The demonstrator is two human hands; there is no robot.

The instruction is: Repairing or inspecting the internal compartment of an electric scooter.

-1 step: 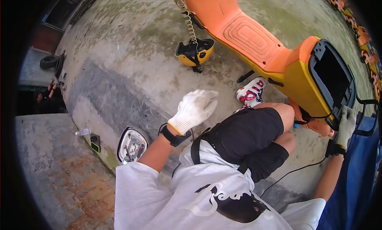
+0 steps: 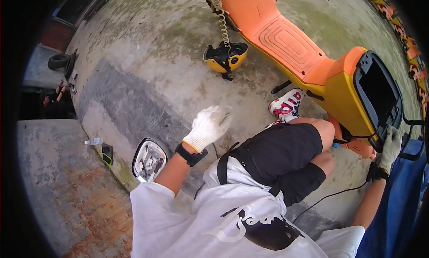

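Note:
My left hand (image 2: 208,127), in a white knit glove, is raised over the floor left of my thighs. Its fingers are curled together, and whatever they hold, if anything, cannot be made out. My right hand (image 2: 391,147), gloved too, grips the lower black rim (image 2: 379,137) of an open compartment. That compartment tops the yellow and orange body of a scooter (image 2: 344,90), and its inside is dark. A yellow and black helmet (image 2: 226,60) hangs from the scooter by a coiled cord (image 2: 223,28).
A white, dark-rimmed tray (image 2: 144,146) holding tools and small parts lies left of me. Beyond it are a clear bottle (image 2: 94,141) and a black box with a green edge (image 2: 107,154). Tyres (image 2: 58,61) and another person (image 2: 58,105) are far left; more scooters (image 2: 413,48) line the right.
My left hand has shifted slightly left and toward me. The view has tilted a little, so the scooter and helmet appear lower and further right. My right hand stays at the rim.

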